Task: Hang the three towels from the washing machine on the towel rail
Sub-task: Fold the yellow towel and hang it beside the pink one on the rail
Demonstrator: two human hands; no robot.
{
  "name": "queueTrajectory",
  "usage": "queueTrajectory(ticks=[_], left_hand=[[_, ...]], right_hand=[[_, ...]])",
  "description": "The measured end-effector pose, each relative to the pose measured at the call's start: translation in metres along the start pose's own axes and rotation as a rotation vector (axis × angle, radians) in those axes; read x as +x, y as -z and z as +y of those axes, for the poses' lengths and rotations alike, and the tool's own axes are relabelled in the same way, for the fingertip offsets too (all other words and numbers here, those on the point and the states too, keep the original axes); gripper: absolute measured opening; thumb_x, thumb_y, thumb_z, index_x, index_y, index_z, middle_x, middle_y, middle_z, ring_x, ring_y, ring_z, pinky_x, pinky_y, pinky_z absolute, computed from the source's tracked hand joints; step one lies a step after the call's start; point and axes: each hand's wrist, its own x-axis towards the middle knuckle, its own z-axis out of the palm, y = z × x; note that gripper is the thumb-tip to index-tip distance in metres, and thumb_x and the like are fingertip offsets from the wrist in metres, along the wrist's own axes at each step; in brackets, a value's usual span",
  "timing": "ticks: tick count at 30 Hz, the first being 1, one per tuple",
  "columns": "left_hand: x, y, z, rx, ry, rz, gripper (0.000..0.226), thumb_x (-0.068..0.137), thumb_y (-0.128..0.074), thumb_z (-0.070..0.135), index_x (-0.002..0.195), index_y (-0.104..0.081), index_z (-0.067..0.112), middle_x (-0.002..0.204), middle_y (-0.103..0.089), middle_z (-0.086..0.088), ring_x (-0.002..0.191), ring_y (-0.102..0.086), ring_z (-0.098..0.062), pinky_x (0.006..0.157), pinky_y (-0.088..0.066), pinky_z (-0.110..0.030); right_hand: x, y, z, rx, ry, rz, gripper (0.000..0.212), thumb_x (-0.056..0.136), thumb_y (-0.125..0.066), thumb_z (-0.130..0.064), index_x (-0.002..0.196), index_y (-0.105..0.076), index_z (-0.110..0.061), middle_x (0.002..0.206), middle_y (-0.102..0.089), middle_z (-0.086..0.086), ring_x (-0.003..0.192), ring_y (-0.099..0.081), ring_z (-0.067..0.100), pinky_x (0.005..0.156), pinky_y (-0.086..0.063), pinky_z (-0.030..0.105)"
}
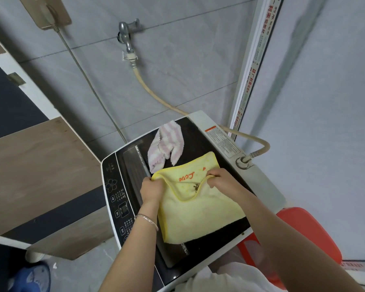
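Left hand (151,189): fingers curled round the near-left part of the folded-over edge of the yellow towel (198,216), gripping it. A thin silver bracelet (148,220) sits on that wrist. Right hand (218,179): fingers and thumb pinching the same trimmed edge further to the right, knuckles up. Both hands hold the towel against the top of the washing machine (263,180).

Yellow towel: pale yellow pile, bound all round in a darker yellow trim. It lies mostly flat on the machine's dark lid (200,138), covering the middle and near part of it. The top layer is turned back between the two hands, so the trim runs in a V shape. Orange stitched lettering reading "Love" appears upside down from this view, with a small orange heart beside it. A small dark motif sits just below the lettering; its detail is too fine to tell.

Second towel: a pink-and-white striped towel (167,142) with a scalloped edge lies bunched on the far part of the lid, its lower end touching or just overlapping the far-left corner of the yellow one.

Surroundings: control panel (118,199) along the left side of the machine; wall tap (126,36) above, with a beige hose (154,95) running down to the machine's inlet; a red stool (303,228) just beside the machine on the right.
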Motion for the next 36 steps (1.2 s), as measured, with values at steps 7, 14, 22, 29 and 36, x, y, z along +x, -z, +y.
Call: queueTrajectory(ticks=[7,14,22,29,36], left_hand=[[0.002,0.004,-0.002,-0.014,0.005,0.042,0.038,0.089,-0.039,0.005,0.126,-0.045,0.0,0.127,-0.053,-0.021,0.114,-0.051,-0.036,0.079,-0.036,-0.03],[0.007,0.008,-0.001,0.0,0.009,0.031,0.039,0.09,-0.035,0.007,0.128,-0.042,0.0,0.127,-0.052,-0.022,0.11,-0.052,-0.036,0.083,-0.041,-0.032],[0.009,0.011,-0.005,-0.009,-0.002,0.031,0.036,0.092,-0.038,0.01,0.126,-0.045,0.0,0.122,-0.054,-0.019,0.102,-0.053,-0.034,0.078,-0.039,-0.03],[0.002,0.01,-0.002,-0.102,0.069,-0.008,0.053,0.083,-0.058,0.032,0.125,-0.039,0.006,0.121,-0.052,-0.012,0.094,-0.049,-0.026,0.087,-0.045,-0.034],[-0.013,0.013,-0.015,-0.05,0.068,-0.017,0.06,0.08,-0.063,0.031,0.125,-0.036,0.002,0.122,-0.053,-0.014,0.091,-0.049,-0.026,0.079,-0.043,-0.032]], right_hand=[[0.016,-0.004,-0.008,0.066,-0.006,0.28,0.026,0.09,-0.05,-0.021,0.111,-0.055,-0.006,0.107,-0.06,0.012,0.105,-0.057,0.031,0.087,-0.043,0.038],[0.038,-0.002,-0.022,-0.117,0.026,0.37,0.032,0.1,-0.034,-0.022,0.121,-0.049,-0.004,0.108,-0.056,0.012,0.091,-0.048,0.019,0.078,-0.034,0.029],[0.05,0.0,-0.019,-0.16,-0.136,0.395,0.036,0.091,-0.049,-0.014,0.126,-0.046,-0.005,0.12,-0.057,0.016,0.1,-0.056,0.029,0.071,-0.041,0.027],[0.032,-0.01,-0.01,-0.382,-0.2,0.459,0.059,0.079,-0.059,-0.022,0.132,-0.038,-0.006,0.135,-0.039,0.015,0.123,-0.042,0.031,0.094,-0.045,0.04],[0.013,-0.009,0.0,-0.472,-0.335,0.383,0.061,0.075,-0.061,-0.036,0.125,-0.041,-0.007,0.123,-0.051,0.011,0.112,-0.052,0.029,0.091,-0.049,0.042]])
